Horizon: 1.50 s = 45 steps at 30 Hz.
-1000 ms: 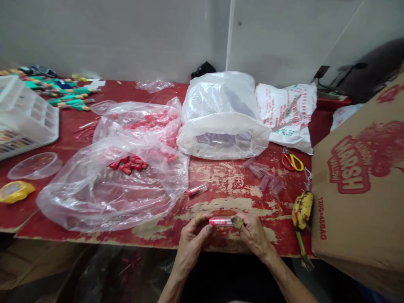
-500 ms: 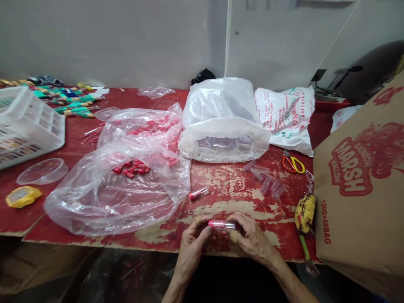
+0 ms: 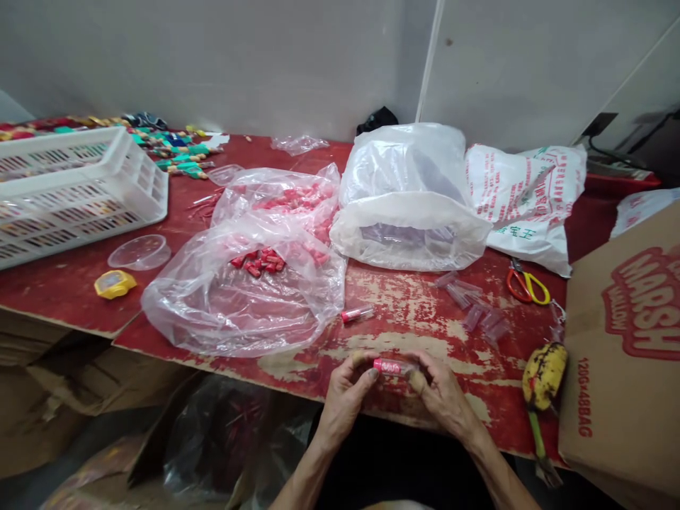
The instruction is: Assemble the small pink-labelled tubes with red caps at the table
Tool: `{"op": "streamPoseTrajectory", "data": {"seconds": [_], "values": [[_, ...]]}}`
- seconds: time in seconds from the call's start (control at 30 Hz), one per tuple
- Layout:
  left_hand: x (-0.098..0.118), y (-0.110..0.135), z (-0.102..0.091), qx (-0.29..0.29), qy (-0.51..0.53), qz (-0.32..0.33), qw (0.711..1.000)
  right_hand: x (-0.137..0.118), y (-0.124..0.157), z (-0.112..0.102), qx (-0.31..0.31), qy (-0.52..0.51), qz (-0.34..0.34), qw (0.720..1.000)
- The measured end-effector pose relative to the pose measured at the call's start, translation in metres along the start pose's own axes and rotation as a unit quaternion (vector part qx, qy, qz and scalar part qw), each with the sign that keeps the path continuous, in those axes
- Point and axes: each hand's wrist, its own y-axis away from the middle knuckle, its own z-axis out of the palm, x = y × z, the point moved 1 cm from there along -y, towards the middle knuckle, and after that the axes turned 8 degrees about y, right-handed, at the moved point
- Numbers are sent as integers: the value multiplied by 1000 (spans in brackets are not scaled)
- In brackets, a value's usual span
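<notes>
Both my hands meet over the near edge of the worn red table (image 3: 404,322). Between them is a small pink tube (image 3: 389,367) with a clear cap. My left hand (image 3: 345,397) pinches its pink end, and my right hand (image 3: 443,398) grips the clear end. A second pink tube (image 3: 357,313) lies on the table just beyond. To its left a clear plastic bag (image 3: 239,312) holds several small red pieces (image 3: 258,261). Several loose clear caps (image 3: 472,304) lie to the right.
A white bag (image 3: 409,219) of clear parts stands at the back centre, beside a printed bag (image 3: 531,198). Scissors (image 3: 525,283), a spotted banana (image 3: 545,368) and a cardboard box (image 3: 627,354) are on the right. A white basket (image 3: 74,191), a clear lid (image 3: 139,251) and a yellow object (image 3: 114,283) are on the left.
My view has swung to the left, showing more of the white basket. My hands stay closed on the pink tube, pressed a little closer together.
</notes>
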Motion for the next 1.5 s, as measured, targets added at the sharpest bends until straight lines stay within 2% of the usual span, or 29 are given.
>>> {"op": "streamPoseTrajectory", "data": {"seconds": [0.17, 0.33, 0.5, 0.67, 0.73, 0.83, 1.0, 1.13, 1.27, 1.37, 1.43, 1.5], "values": [[5, -1, 3, 9, 2, 8, 1000, -4, -3, 1, -13, 13, 9, 1000], [10, 0, 9, 22, -10, 36, 999, -4, -5, 3, 17, 1, -4, 1000], [11, -1, 13, 28, -8, 57, 998, 6, -8, 10, -13, 9, 22, 1000], [13, -6, 17, 28, -92, 101, 990, 12, -15, 16, -47, 46, -86, 994], [12, -9, 17, 20, -158, 115, 981, 18, -19, 17, -25, 91, -117, 989], [11, -11, 13, 15, -247, 138, 959, 34, -28, 17, 41, 188, -145, 970], [11, -11, -14, 138, -272, 182, 935, 51, -40, 9, 120, 318, -174, 924], [13, -15, -31, 208, -246, 204, 925, 23, -59, 10, 150, 353, -177, 906], [10, -18, -35, 228, -212, 198, 930, -17, -96, 34, 73, 363, -206, 906], [8, -18, -37, 234, -169, 177, 941, -31, -120, 51, 37, 364, -220, 904], [8, -17, -38, 241, -132, 162, 948, -33, -125, 56, 26, 358, -229, 905], [9, -16, -38, 247, -109, 154, 950, -33, -119, 53, 16, 350, -238, 906]]}}
